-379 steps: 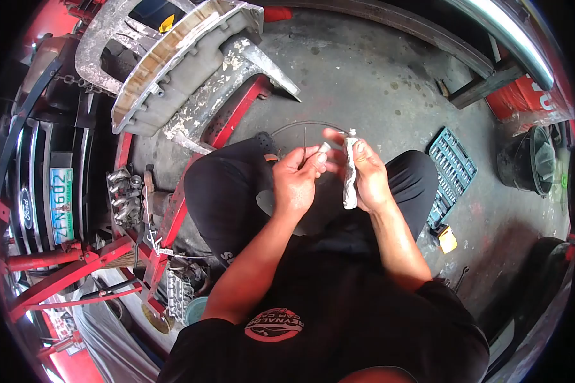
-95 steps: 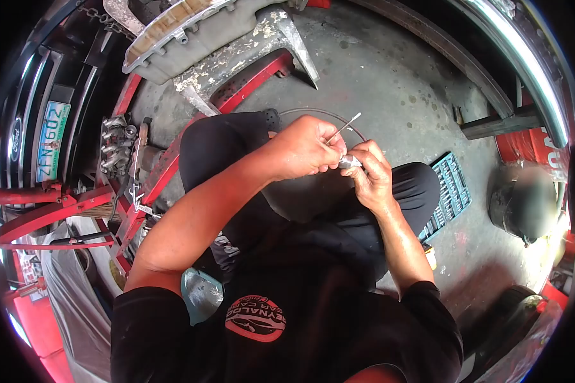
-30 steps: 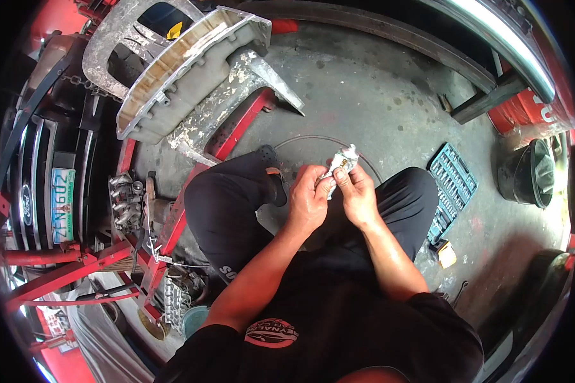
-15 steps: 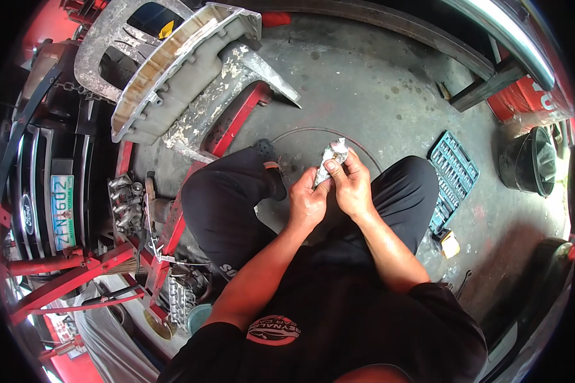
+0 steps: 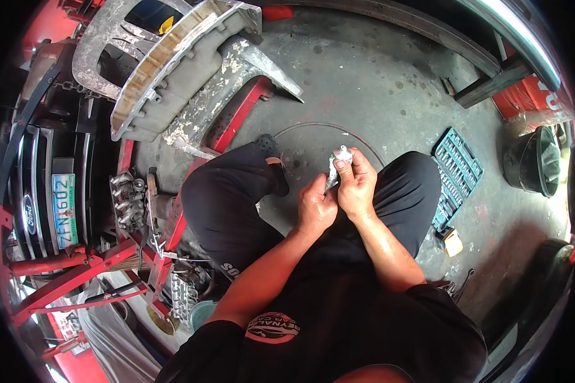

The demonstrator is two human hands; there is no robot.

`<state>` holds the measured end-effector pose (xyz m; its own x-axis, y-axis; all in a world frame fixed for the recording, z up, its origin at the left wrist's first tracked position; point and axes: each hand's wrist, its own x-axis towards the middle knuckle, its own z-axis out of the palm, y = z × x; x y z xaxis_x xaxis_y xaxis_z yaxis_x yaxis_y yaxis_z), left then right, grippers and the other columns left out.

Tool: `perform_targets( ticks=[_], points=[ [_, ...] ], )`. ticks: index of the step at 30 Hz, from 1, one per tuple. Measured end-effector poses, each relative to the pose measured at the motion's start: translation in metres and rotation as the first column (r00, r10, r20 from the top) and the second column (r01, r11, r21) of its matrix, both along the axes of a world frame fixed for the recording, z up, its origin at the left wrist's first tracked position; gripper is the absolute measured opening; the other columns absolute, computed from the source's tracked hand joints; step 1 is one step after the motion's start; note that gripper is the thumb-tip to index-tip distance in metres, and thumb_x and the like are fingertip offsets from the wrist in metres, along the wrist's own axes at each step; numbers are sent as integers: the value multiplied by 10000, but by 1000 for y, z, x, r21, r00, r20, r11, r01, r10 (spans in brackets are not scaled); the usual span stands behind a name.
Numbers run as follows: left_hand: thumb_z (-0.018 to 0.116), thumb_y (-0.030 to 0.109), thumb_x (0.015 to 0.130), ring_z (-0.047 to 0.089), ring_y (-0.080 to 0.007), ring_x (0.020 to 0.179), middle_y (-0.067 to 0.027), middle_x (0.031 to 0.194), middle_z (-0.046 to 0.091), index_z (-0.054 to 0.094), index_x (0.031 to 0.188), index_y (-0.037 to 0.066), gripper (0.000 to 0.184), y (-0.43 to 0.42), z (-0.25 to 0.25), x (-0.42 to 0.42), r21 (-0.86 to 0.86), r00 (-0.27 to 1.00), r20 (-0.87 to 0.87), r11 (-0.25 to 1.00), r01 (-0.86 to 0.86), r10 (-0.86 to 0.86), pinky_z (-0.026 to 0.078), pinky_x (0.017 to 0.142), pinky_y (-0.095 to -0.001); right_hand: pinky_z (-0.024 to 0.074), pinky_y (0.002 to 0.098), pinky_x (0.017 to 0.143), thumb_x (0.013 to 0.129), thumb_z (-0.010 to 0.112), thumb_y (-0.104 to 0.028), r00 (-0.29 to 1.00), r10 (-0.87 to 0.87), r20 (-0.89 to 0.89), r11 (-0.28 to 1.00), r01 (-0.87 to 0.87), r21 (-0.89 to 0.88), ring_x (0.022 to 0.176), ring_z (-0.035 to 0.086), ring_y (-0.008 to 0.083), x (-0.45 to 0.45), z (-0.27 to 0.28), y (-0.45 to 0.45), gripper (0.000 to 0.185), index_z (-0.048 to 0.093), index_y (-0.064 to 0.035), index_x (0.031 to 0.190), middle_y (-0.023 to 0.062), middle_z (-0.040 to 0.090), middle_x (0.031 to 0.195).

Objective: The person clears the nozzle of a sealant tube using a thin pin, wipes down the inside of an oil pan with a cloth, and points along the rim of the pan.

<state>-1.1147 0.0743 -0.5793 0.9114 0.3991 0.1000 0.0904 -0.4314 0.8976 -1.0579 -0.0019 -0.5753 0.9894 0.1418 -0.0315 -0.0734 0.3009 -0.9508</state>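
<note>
Between my knees I hold a crumpled silvery squeeze tube [image 5: 333,171], its pale nozzle end pointing up and away from me. My left hand [image 5: 317,204] is closed around the tube's lower part. Higher up, near the nozzle, my right hand [image 5: 357,186] grips it with the thumb pressed on its front. Any label on the tube is too worn or covered to read. Beyond the hands a thin curved hose or cable [image 5: 319,124] lies on the floor.
A large metal oil pan [image 5: 179,96] rests on a paint-flaked chair [image 5: 255,60] at upper left. To the right lie an opened socket set case [image 5: 457,172] and a black bucket [image 5: 524,163]. Metal engine parts [image 5: 128,201] and a red stand [image 5: 172,230] are at left.
The tube has turned in my hands, so its nozzle end now shows above my right thumb. Both hands have shifted slightly right and down.
</note>
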Motion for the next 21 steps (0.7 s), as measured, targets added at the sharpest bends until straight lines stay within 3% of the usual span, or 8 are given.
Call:
perform_targets(
  ticks=[7, 8, 9, 10, 12, 15, 16, 21],
  points=[
    [614, 2, 820, 630, -268, 643, -179, 735, 613, 572, 908, -7, 98, 15, -9, 2, -19, 989, -126, 997, 74, -76, 477, 601, -355, 437, 226, 751, 921, 590, -25, 999, 45, 5, 999, -45, -30, 819, 528, 84, 6, -6, 1, 82, 615, 3, 993, -1, 578, 881],
    [655, 35, 822, 653, -320, 691, -171, 785, 642, 592, 958, -11, 157, 21, -10, 2, -60, 962, -229, 989, 136, -146, 490, 620, -373, 440, 233, 767, 935, 579, -45, 997, 52, -58, 997, -49, 53, 831, 529, 86, 7, -7, 0, 110, 604, -8, 1036, 4, 582, 890],
    [697, 90, 839, 646, -212, 722, -112, 826, 662, 606, 1095, -18, 293, 22, 8, 1, -275, 975, -23, 939, 205, -219, 501, 665, -333, 444, 240, 783, 950, 567, -65, 991, 64, -119, 990, -48, 132, 844, 530, 88, 10, -9, -2, 139, 593, -18, 1079, 8, 585, 899],
    [703, 106, 860, 614, -123, 799, -69, 900, 672, 597, 1189, -28, 370, 33, 13, -1, -136, 965, 46, 955, 263, -259, 499, 723, -276, 458, 278, 845, 981, 545, -150, 975, 186, -119, 937, -140, 319, 918, 565, 127, 18, -25, -9, 203, 562, -24, 1139, 49, 617, 1023],
    [677, 49, 869, 621, -98, 800, -74, 935, 684, 606, 1162, -32, 312, 48, 29, -1, -486, 992, -78, 873, 52, -103, 497, 719, -232, 461, 328, 927, 994, 516, -236, 939, 303, -161, 774, -144, 617, 1066, 580, 192, 27, -7, -18, 266, 560, -12, 1130, 101, 599, 1188],
    [692, -15, 833, 628, -86, 777, -73, 900, 691, 644, 1065, -12, 237, 44, 31, 20, -304, 996, 33, 950, -66, 80, 506, 721, -224, 399, 452, 1054, 979, 512, -313, 881, 472, 19, 540, -306, 784, 1270, 475, 324, 33, -6, -14, 301, 557, -16, 1000, 189, 502, 1343],
    [706, -19, 817, 625, -84, 781, -65, 914, 687, 652, 1025, -23, 214, 36, 33, 26, -449, 996, 74, 894, -11, 50, 506, 720, -222, 388, 468, 1062, 979, 512, -319, 869, 495, 29, 489, -306, 817, 1281, 460, 337, 32, 1, -8, 303, 556, -19, 979, 202, 488, 1357],
    [739, -22, 735, 607, -170, 755, -72, 859, 653, 687, 962, 12, 235, 32, 31, 34, 199, 979, 202, 979, -54, 13, 485, 689, -299, 379, 478, 1067, 983, 500, -314, 858, 514, 4, 493, -299, 817, 1292, 446, 339, 26, 3, -6, 301, 566, -21, 978, 217, 458, 1394]
  ],
)
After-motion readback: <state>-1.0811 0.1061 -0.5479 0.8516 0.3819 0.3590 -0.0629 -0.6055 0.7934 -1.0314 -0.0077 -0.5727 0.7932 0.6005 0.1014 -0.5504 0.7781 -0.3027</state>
